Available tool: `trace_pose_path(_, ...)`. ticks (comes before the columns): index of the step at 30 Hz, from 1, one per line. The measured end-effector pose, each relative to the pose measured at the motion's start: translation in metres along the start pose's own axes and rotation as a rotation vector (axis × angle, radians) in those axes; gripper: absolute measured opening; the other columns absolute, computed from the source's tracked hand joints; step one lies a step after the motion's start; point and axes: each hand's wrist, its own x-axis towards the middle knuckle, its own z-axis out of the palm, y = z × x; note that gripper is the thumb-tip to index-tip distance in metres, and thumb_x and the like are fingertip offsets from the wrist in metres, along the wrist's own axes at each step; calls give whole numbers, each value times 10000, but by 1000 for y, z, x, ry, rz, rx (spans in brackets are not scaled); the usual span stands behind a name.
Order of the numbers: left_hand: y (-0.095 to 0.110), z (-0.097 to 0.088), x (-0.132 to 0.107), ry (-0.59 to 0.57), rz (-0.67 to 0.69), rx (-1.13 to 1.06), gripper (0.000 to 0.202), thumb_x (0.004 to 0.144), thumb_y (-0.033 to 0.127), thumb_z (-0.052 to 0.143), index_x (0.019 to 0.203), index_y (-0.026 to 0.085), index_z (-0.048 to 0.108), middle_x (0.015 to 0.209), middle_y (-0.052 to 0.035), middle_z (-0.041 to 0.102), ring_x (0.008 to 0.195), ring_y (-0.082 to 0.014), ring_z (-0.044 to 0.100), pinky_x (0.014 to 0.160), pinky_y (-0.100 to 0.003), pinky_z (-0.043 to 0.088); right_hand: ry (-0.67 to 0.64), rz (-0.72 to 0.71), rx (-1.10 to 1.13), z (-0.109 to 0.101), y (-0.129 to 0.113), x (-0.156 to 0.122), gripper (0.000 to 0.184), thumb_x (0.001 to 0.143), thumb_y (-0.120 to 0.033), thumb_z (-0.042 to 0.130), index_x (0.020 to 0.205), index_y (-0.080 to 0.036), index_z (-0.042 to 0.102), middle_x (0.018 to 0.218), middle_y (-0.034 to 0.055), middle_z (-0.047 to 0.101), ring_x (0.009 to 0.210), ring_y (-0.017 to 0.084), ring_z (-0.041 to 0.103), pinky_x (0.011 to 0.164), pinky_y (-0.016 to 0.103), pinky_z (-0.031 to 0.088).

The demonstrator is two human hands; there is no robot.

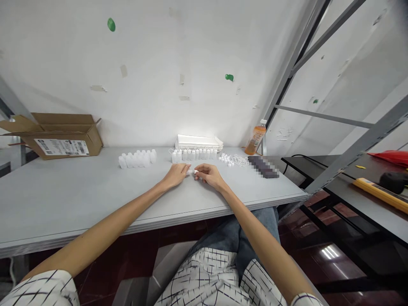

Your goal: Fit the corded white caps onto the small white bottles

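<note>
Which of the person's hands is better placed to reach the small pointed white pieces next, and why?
Likely the right hand: the small white pieces lie beyond it to the right, while the left hand is farther away. The right hand seems to pinch something white, so it may first need freeing.

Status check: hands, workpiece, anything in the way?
Left hand gripping a mostly hidden white item. Right hand pinching a small white piece beside it. Joined or not: too small to tell. Nearest obstacle: white bottle row, just beyond the hands.
</note>
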Motion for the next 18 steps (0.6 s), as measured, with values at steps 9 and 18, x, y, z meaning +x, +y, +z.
trace_pose_path(9, -1, 4, -2, -76, 138, 136, 420, 940, 300, 211, 721, 181, 549, 792, -81, 655, 769, -213, 599, 726, -325, 432, -46, -60, -36, 4, 5, -2, 290, 706, -321, 676, 918, -123, 673, 802, 74, 679, 628, 140, 608, 492, 231, 389)
trace_pose_path(18, 0, 7, -6, -45, 139, 47, 377, 937, 297, 233, 770, 178, 549, 812, -82, 631, 788, -220, 588, 765, -341, 437, -5, -80, -93, 3, 7, -6, 333, 768, -442, 642, 928, -150, 637, 739, 44, 672, 495, 102, 547, 486, 235, 405)
